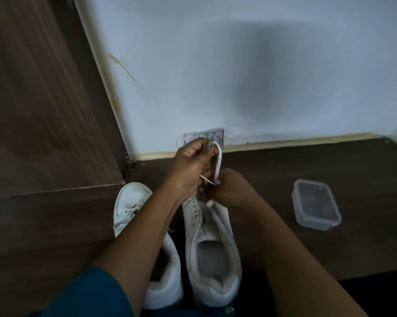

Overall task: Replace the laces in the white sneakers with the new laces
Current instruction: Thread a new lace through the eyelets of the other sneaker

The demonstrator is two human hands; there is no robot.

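Observation:
Two white sneakers stand side by side on the dark wooden surface, toes toward the wall. The left sneaker (133, 209) still has laces across its front. The right sneaker (212, 243) shows open eyelets along its left flap. My left hand (190, 165) is raised over the right sneaker's toe and pinches a white lace (218, 161) that loops up from the shoe. My right hand (231, 188) sits just below it at the front eyelets, fingers curled round the lace; its fingertips are hidden.
A clear plastic container (316, 203) stands open on the surface to the right. A pale wall (238, 76) rises right behind the shoes, with a small patterned card (204, 136) at its base. A brown wooden panel (44, 110) closes the left side.

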